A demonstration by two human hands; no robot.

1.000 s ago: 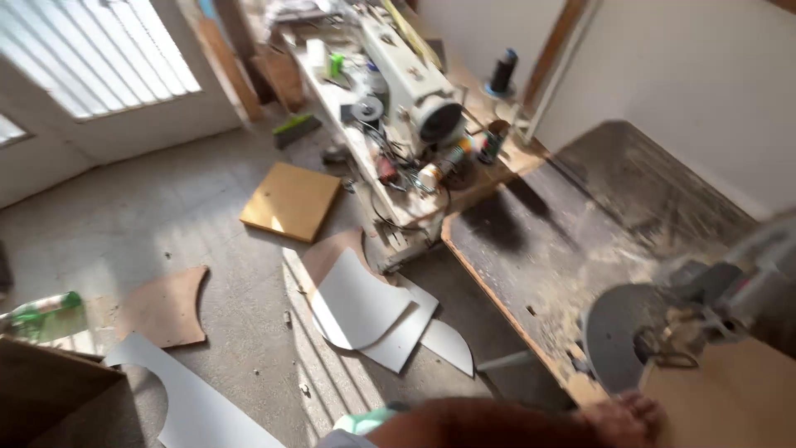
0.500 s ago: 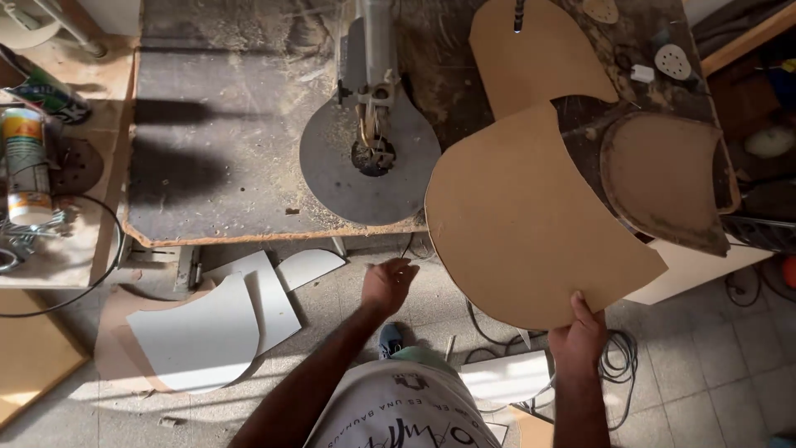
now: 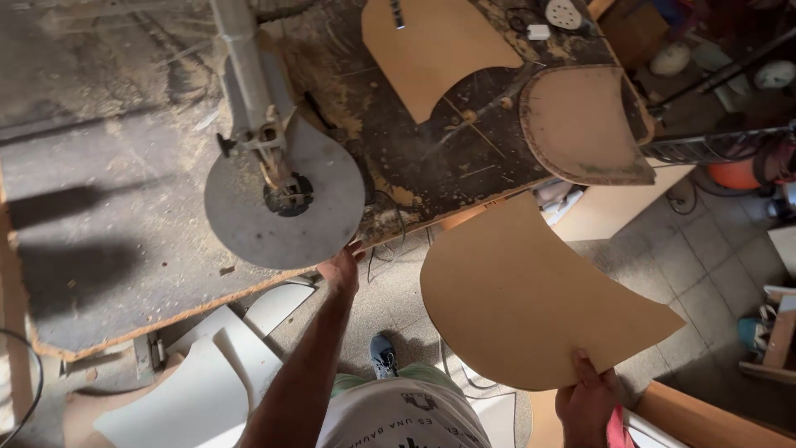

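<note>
The right hand pinches the curved brown board by its near edge, holding it clear of the workbench, while the left hand seemingly curls around the bench edge, steadying

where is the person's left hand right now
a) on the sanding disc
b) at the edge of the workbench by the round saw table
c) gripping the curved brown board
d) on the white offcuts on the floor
b: the left hand rests at the workbench edge beside the round saw table, while the right hand holds the curved brown board.
</note>
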